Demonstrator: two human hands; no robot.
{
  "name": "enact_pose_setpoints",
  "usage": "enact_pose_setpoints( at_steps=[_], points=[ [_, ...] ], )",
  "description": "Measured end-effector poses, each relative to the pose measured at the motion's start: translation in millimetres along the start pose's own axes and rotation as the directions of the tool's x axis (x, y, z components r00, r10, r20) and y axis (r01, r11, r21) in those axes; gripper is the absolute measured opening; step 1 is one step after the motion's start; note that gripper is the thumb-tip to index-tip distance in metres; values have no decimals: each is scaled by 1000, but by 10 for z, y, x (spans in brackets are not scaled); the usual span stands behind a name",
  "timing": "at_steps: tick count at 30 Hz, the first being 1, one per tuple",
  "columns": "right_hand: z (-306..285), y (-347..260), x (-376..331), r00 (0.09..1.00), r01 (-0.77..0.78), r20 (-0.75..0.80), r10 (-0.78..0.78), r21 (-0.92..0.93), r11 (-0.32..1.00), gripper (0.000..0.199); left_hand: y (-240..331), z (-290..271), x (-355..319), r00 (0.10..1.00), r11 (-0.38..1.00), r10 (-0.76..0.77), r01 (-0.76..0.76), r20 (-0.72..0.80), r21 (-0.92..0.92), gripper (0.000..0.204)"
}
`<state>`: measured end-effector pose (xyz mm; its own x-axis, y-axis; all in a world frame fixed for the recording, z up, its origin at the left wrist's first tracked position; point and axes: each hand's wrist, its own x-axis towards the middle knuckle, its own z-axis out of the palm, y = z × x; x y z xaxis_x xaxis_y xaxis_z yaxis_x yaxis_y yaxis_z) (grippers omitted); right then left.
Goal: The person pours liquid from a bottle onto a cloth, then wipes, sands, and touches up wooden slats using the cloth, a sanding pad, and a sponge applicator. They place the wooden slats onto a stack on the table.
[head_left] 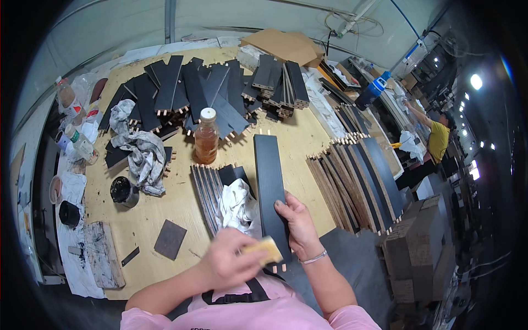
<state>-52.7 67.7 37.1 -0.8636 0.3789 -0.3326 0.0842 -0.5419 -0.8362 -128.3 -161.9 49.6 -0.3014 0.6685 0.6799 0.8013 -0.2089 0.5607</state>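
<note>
The right hand (300, 220) lies on the near end of a long black board (270, 187), its fingers curled over the board's right edge in a loose grip that holds it down on the tabletop (165, 212). The board runs away from the person, from the hand toward a bottle of orange liquid (207, 136); small wooden pegs stick out of both its ends. The left hand (228, 264) is closed in a tight grip around a yellow sponge (267, 248) (only one corner of it peeks out), and the sponge touches the board's near left edge, just beside the right hand. A white rag (236, 206) lies to the left of the board, on top of a few more boards. A row of boards (357, 184) stands on edge to the right. A big pile of black boards (192, 93) sits at the far side, with a grey stained cloth (140, 151) and a small black pot (122, 190) on the left. Far off to the right, another person in a yellow shirt (438, 140) reaches up.
</note>
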Motion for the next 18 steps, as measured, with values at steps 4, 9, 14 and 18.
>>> enact_pose_setpoints(
  at_steps=[4,9,14,18],
  points=[
    [119,-11,-177,998,-45,39,47,-45,998,46,-444,-6,216,998,990,-29,38,-62,139,39],
    [57,102,-352,986,-104,106,125,-189,976,60,-982,-419,513,932,913,-138,251,-336,321,35],
    [15,57,-416,994,-69,75,85,-198,978,59,-394,-167,332,999,972,45,-42,-6,229,42],
    [48,73,-523,987,-73,119,103,-238,969,54,-1080,-505,441,905,917,-213,315,-368,244,37]
  ],
)
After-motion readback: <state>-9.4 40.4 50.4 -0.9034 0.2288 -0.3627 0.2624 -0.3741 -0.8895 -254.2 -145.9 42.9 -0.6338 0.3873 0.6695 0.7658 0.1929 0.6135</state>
